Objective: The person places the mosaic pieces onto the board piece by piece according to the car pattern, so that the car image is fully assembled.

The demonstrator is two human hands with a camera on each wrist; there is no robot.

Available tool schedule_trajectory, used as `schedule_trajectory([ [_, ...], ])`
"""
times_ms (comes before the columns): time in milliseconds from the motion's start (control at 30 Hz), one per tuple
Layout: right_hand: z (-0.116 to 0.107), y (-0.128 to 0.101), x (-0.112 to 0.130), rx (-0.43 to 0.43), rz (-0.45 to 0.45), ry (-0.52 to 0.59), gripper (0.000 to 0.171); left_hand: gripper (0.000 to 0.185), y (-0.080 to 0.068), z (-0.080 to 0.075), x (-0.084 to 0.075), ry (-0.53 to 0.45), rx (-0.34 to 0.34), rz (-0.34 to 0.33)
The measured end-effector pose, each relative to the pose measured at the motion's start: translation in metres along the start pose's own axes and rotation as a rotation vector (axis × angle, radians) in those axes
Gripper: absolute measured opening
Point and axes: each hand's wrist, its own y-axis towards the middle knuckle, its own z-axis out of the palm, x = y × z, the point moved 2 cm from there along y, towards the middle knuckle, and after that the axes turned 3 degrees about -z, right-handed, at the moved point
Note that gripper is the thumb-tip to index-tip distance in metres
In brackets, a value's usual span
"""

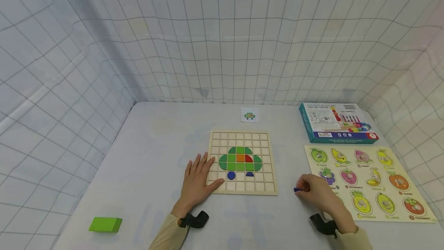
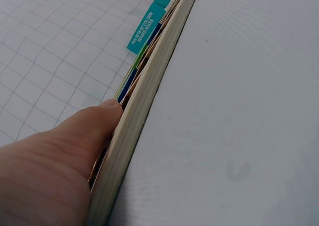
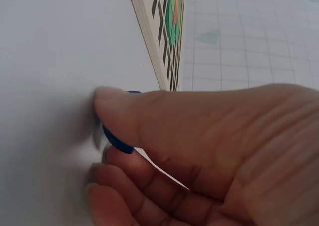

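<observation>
My left hand lies with its fingers spread along the left side of a wooden grid board, the thumb on its lower left corner. In the left wrist view, the thumb rests against the board's edge. Set in the grid are green pieces, an orange square, a red piece, a blue disc and a blue half disc. To the board's right, my right hand pinches a small curved-edge blue piece between thumb and fingers, partly hidden by the thumb.
A small pattern card lies behind the board. At the right are a boxed toy set and a fruit puzzle board, which my right forearm partly overlaps. One green block sits at the front left. Grid-lined cloth walls enclose the table.
</observation>
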Motion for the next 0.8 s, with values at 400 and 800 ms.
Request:
schedule_trajectory([
  [400,0.011,0.008,0.016,-0.068,-0.065,0.016,0.014,0.076,0.000,0.001,0.002,0.011,-0.007,0.014],
  [800,0.033,0.035,0.053,-0.077,-0.233,0.125,0.012,0.076,-0.001,0.000,0.001,0.008,-0.008,0.013],
])
